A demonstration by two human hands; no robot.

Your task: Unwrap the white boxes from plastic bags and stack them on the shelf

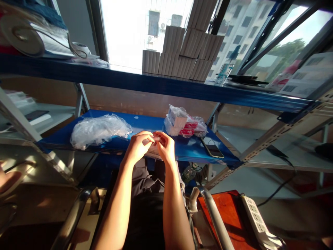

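My left hand (140,145) and my right hand (166,147) meet at the front edge of the blue shelf, fingertips pinched close together. Between them they grip a thin, see-through plastic bag (154,151), which hangs down over my lap; the fingers cover much of it. Left of my hands lies a loose heap of clear plastic bags (100,130). To the right, small boxes in clear wrapping (179,121), white and red, sit on the same shelf.
A phone (214,150) lies at the right end of the blue shelf (149,122). Stacked grey boxes (186,52) stand on the upper shelf (125,80). Below are a bottle (191,171), a chair armrest (214,215) and a power strip (256,216). Part of another person (10,178) shows at far left.
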